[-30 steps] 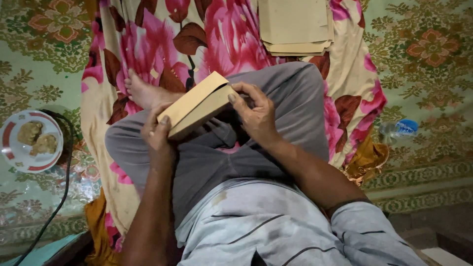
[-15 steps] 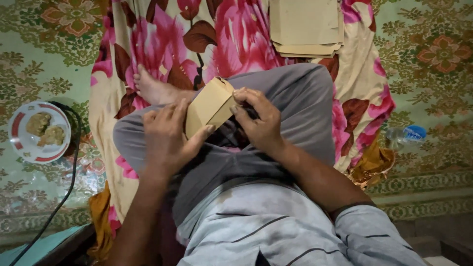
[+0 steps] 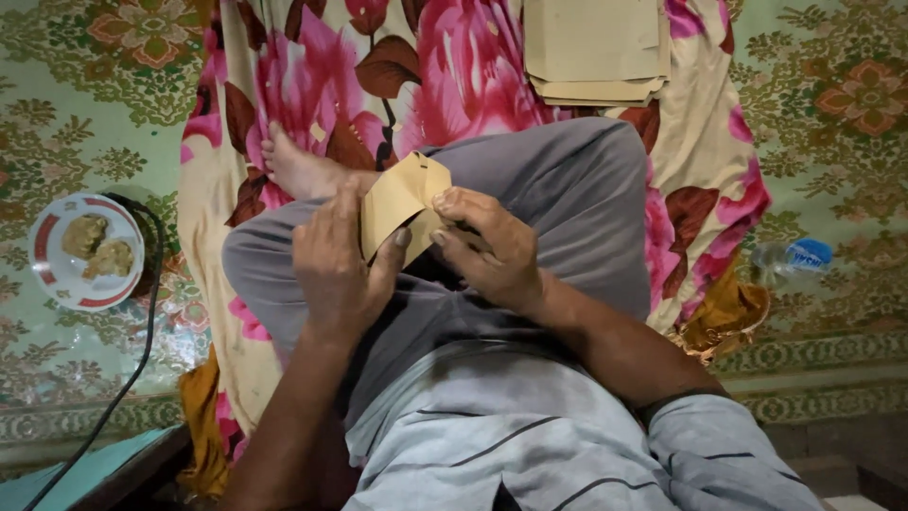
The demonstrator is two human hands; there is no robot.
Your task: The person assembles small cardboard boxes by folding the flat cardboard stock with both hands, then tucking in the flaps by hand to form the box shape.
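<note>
— What do we have closest to us?

— Our striped grey shirt (image 3: 530, 445) fills the bottom, and both forearms run up from it over our crossed legs in grey trousers (image 3: 567, 189).

— And the hands?

— Our left hand (image 3: 336, 265) and our right hand (image 3: 487, 251) meet above the lap, both grasping a folded piece of tan paper (image 3: 402, 199). The left fingers wrap its near side and the thumb presses the lower edge; the right thumb and fingertips pinch its right edge. The paper stands tilted between the two hands, above the knee.

— What gets in the way?

— The left hand hides the paper's left part, and our bare foot (image 3: 298, 170) pokes out just beyond it.

— Farther out?

— We sit on a floral cloth (image 3: 303, 85) in pink and cream. At its far end lies a stack of tan sheets (image 3: 596, 47). To the left, on the patterned green floor covering (image 3: 85, 104), a red-rimmed plate (image 3: 47, 274) holds food, with a black cable (image 3: 142, 350) curving past it. To the right lies a clear plastic bottle (image 3: 790, 260).
</note>
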